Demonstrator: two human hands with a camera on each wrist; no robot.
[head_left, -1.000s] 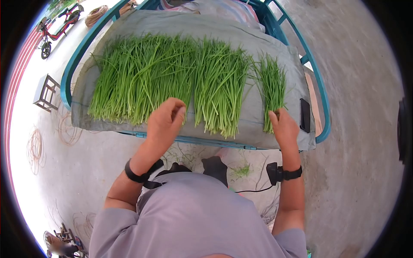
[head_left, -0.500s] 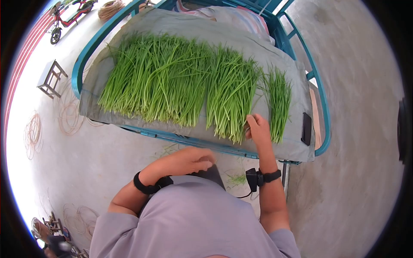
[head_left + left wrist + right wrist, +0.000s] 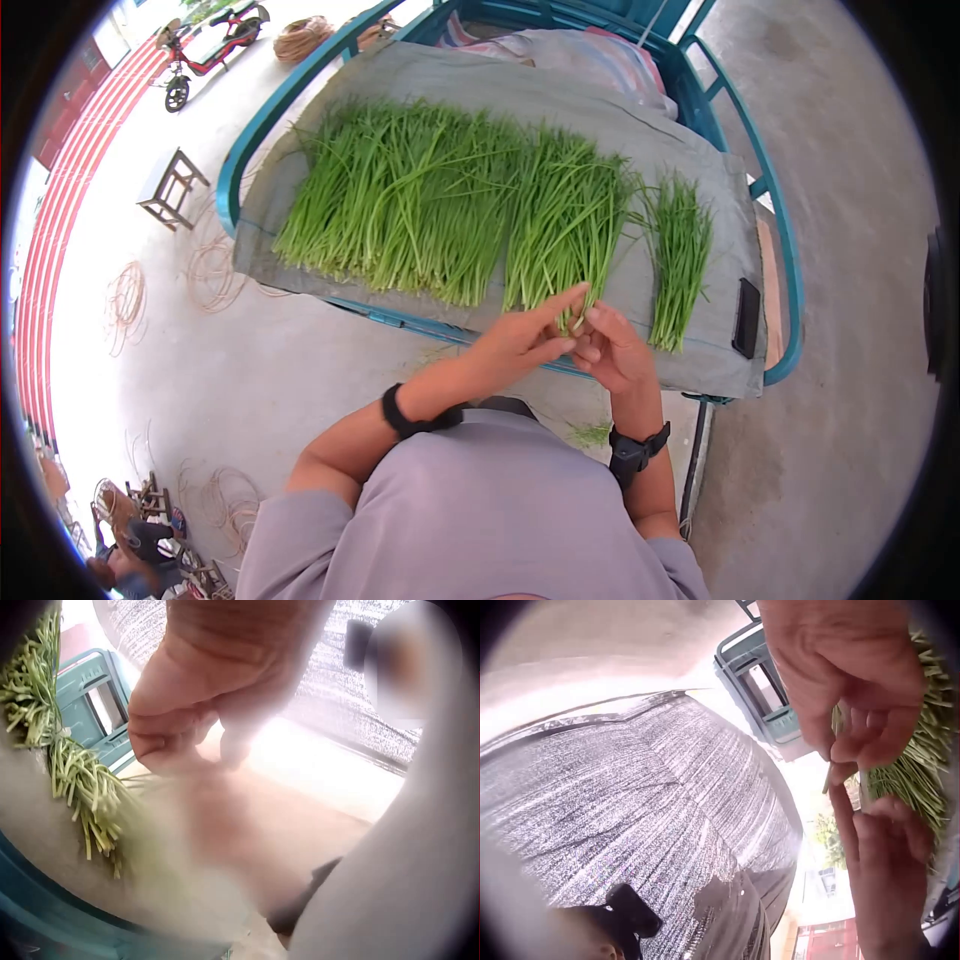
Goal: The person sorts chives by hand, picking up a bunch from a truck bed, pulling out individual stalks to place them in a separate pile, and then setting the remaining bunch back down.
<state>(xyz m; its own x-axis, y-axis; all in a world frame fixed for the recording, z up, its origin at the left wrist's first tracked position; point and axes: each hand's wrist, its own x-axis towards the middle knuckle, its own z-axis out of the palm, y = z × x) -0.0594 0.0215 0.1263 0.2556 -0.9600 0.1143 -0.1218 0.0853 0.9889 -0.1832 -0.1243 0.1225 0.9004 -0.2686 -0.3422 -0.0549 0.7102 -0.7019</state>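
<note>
Long green chives lie in bunches on a grey cloth (image 3: 330, 280): a wide bunch (image 3: 400, 210), a middle bunch (image 3: 560, 215) and a small bunch (image 3: 680, 270). My two hands meet at the near cut ends of the middle bunch. With thumb and forefinger, my right hand (image 3: 622, 355) pinches a thin chive stalk (image 3: 827, 780). My left hand (image 3: 515, 345) comes in from the left, its forefinger and thumb spread about the right fingertips. In the right wrist view a left finger reaches up beside the stalk; whether it grips it I cannot tell.
The cloth covers the bed of a teal cart with a raised rail (image 3: 240, 170). A black phone (image 3: 746, 318) lies at the cloth's right side. Striped sacking (image 3: 570, 55) sits behind. On the floor stand a stool (image 3: 172, 190) and coils of cord (image 3: 127, 300); a person sits at lower left.
My right hand has gone from the small bunch to the middle bunch's cut ends. My left hand dropped from the wide bunch toward my body, then rose to meet it. The head view has shifted.
</note>
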